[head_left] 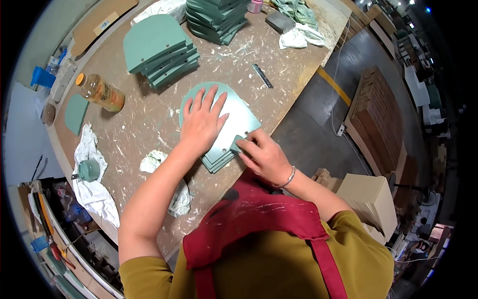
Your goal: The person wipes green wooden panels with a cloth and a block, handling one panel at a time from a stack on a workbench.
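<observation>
A short stack of green boards with rounded ends (234, 112) lies near the table's front edge, its top face shiny. My left hand (201, 122) rests flat on the top board with the fingers spread. At the straight end, beside small dark holes, my right hand (265, 155) pinches a small green pad (237, 143) against the board. Whether the pad is sandpaper or a sponge I cannot tell. Farther back sits another stack of similar boards (155, 42), slightly fanned. A dark flat blade-like tool (262, 75) lies beyond the boards to the right.
A taller green stack (211, 22) stands at the back. On the left are an orange-capped bottle (102, 93), a white cloth (94, 192) and a green jar (88, 170) on it. A cardboard box (366, 199) and brown stacked panels (376, 119) stand off the table's right side.
</observation>
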### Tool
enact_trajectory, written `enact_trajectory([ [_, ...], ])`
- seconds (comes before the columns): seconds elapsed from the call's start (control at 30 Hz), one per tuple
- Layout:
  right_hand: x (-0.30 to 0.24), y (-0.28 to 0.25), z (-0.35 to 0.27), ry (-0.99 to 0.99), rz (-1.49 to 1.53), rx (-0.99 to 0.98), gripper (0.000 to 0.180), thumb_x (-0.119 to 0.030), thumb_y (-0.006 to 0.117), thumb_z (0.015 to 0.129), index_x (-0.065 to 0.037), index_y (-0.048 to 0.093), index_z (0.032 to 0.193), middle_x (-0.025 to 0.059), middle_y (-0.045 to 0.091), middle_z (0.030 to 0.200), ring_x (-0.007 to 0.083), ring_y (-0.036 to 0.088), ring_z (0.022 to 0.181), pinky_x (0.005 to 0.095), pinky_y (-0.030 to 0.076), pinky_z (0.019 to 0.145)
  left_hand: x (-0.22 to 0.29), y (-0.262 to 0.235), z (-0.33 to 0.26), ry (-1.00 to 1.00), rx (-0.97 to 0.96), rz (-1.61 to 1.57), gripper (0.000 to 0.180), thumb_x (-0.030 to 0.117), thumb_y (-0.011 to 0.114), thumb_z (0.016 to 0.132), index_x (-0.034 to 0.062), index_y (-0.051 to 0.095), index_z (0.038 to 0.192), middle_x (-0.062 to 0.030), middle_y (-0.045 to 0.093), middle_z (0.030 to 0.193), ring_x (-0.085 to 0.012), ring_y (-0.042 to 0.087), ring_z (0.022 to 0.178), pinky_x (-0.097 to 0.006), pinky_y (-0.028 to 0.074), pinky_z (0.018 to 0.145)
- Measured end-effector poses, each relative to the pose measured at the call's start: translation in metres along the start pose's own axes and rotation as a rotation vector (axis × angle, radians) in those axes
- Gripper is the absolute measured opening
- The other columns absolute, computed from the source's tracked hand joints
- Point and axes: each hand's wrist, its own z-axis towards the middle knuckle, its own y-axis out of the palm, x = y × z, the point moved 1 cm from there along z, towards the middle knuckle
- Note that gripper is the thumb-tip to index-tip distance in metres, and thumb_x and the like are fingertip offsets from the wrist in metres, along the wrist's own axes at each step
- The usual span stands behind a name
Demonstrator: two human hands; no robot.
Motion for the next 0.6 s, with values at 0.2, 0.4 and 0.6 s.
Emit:
enact_trajectory([
  [0.2,0.082,-0.054,0.01,0.319,-0.045,0.093,0.023,-0.01,0.071,0.086,-0.004,0.067,0.108,0.0096,0.055,0.095,0.0206,0.058,0.081,0.0295,0.049,0.069,0.002,-0.006,0.002,-0.011,-0.013,0.039,0.052,0.035,0.059,0.095,0.0191,0.048,0.144,-0.0076,0.039,0.153,-0.0323,0.035,0.141,-0.054,0.029,0.112],
  [0.4,0.085,-0.047,0.07,0.16,0.165,0.038,0.024,-0.015,0.071,0.088,-0.005,0.068,0.11,0.011,0.056,0.096,0.0239,0.061,0.081,0.0322,0.05,0.069,0.044,-0.006,-0.009,-0.122,0.015,-0.033,0.055,0.035,0.064,0.091,0.0085,0.051,0.137,-0.0103,0.046,0.144,-0.0287,0.043,0.133,-0.051,0.034,0.108],
  [0.6,0.089,0.006,0.125,0.012,0.153,-0.105,0.023,-0.015,0.07,0.086,-0.003,0.065,0.105,0.0151,0.053,0.097,0.0349,0.058,0.088,0.0404,0.048,0.077,0.049,-0.005,-0.012,-0.17,0.038,-0.058,0.054,0.035,0.063,0.092,0.0091,0.05,0.138,-0.0098,0.045,0.145,-0.0296,0.041,0.137,-0.053,0.029,0.111],
])
